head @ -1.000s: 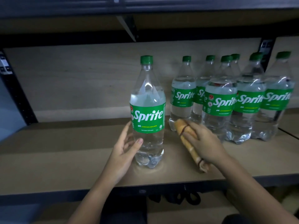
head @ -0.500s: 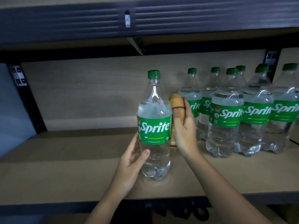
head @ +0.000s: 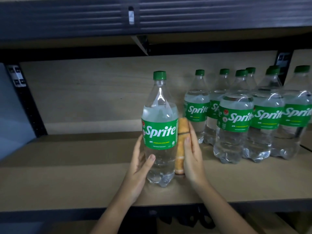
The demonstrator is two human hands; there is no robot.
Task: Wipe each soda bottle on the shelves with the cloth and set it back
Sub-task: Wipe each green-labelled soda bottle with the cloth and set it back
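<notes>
Wood-grain shelf; clear ribbed bottle; rolled tan cloth alongside.

The rolled cloth is half covered: the right hand hides its right side, and the front Sprite bottle screens its left edge. The left hand has its fingers behind that bottle (only the thumb shows in front). The rightmost bottle is cut by the frame edge. Rear-row bottles show caps only. Small label print is unreadable.
</notes>
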